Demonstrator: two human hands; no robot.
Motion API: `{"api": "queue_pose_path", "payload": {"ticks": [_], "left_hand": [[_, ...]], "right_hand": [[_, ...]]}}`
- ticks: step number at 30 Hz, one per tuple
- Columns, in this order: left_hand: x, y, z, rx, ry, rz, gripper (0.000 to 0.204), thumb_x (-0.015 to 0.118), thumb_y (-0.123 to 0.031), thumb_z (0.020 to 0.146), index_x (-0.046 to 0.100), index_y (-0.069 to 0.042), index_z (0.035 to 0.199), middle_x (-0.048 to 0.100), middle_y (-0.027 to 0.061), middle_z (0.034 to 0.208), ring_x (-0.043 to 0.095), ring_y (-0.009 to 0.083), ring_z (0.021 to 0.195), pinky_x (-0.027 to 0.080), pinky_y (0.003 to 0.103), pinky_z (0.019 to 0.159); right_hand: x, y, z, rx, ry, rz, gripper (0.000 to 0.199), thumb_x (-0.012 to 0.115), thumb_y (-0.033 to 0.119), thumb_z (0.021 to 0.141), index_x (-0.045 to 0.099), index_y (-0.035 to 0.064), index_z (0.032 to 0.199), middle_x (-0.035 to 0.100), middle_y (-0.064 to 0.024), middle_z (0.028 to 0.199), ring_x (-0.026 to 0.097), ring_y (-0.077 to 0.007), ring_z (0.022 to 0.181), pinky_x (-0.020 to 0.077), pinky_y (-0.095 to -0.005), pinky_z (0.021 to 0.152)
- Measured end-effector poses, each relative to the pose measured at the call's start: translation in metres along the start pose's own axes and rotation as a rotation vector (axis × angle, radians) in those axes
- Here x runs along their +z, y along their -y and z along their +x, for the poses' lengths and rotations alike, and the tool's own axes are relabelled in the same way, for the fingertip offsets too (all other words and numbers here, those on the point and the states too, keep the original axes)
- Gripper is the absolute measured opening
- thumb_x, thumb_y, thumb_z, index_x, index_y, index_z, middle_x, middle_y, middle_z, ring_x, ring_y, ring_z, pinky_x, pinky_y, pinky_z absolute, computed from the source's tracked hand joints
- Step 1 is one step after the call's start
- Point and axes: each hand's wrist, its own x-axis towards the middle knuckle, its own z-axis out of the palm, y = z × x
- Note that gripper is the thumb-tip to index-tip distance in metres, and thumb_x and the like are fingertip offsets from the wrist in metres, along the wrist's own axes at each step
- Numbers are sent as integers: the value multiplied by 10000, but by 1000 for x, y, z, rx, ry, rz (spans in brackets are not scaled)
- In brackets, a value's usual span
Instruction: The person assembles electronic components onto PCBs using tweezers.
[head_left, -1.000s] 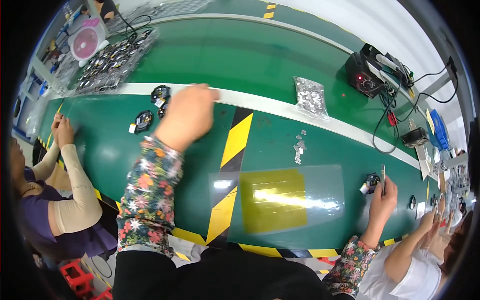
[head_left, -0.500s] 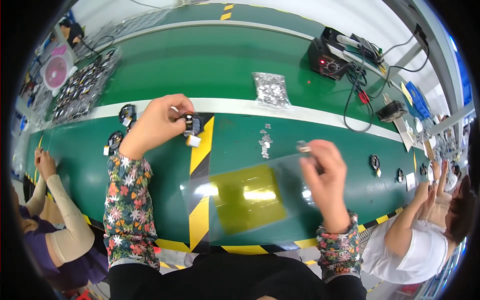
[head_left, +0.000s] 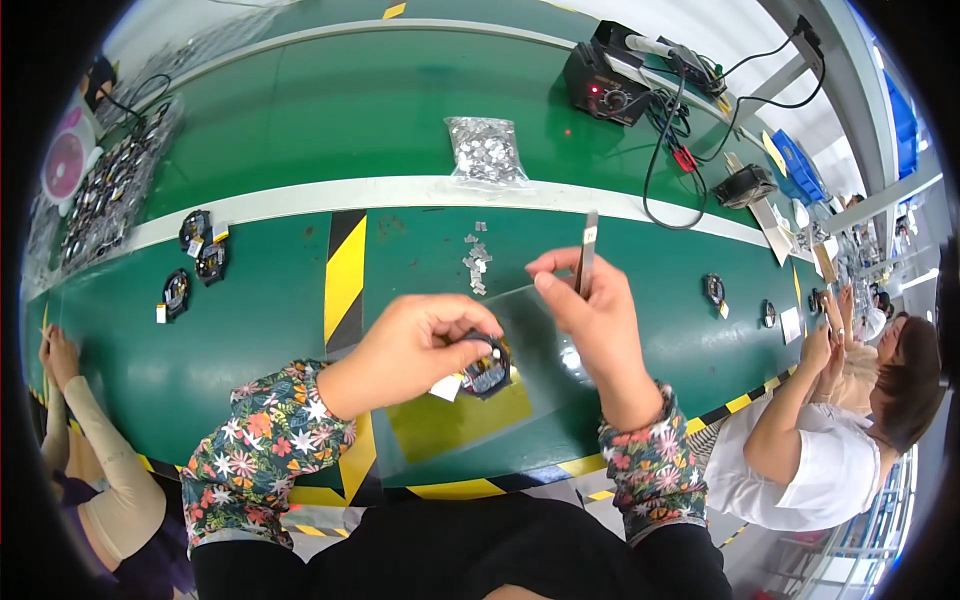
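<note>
My left hand [head_left: 405, 350] is closed on the edge of a round black watch-like housing [head_left: 489, 374] with a white tab hanging from it. The housing is above a yellow film sheet [head_left: 425, 430] lying on a clear sheet. To its right, my right hand [head_left: 598, 325] pinches flat metal tweezers [head_left: 589, 245], which point up and away from me; their lower part is hidden by the fingers. Small silvery pieces [head_left: 478, 265] lie in a loose column on the green bench, beyond and between the two hands.
Several similar housings [head_left: 210, 262] sit at the left, with another [head_left: 714, 290] at the right. A bag of silvery parts [head_left: 484, 152] rests behind the white rail [head_left: 400, 190]. A black control box with cables [head_left: 605, 88] stands at the back right. Co-workers [head_left: 800, 460] sit at both sides.
My left hand has brought the housing from the upper left down to the film sheet. The right hand has moved slightly left and up, and the tweezers now show plainly. The whole view has shifted.
</note>
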Motion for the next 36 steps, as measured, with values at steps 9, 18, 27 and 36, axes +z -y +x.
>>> {"api": "queue_pose_path", "payload": {"ticks": [9, 18, 27, 36], "left_hand": [[4, 18, 0, -77, 86, 68, 137, 552, 17, 793, 573, 17, 927, 601, 39, 763, 547, 61, 683, 452, 220, 625], [-3, 12, 6, -8, 248, 324, 139, 582, 20, 788, 609, 25, 924, 617, 57, 860, 570, 79, 782, 482, 222, 703], [-1, 16, 2, -72, 47, 36, 240, 577, 56, 779, 561, 24, 1016, 600, 47, 880, 560, 63, 787, 470, 207, 669], [0, 20, 2, -122, -70, -40, 152, 549, 49, 780, 552, 42, 932, 603, 57, 832, 562, 67, 741, 460, 202, 637]], "right_hand": [[9, -28, 75, -355, 48, -531, 153, 612, 58, 728, 626, 40, 879, 548, -49, 673, 507, -130, 615, 418, -271, 577], [21, -38, 87, -461, 48, -722, 166, 627, 31, 681, 602, 16, 845, 539, -110, 738, 539, -262, 672, 442, -313, 629], [16, -29, 57, -372, -107, -367, 63, 557, 33, 804, 575, -15, 840, 633, -68, 719, 553, -73, 557, 442, -224, 510], [15, -17, -16, 46, 67, 66, 79, 533, -57, 790, 509, -18, 855, 637, -136, 848, 459, -42, 471, 350, -164, 401]]}}
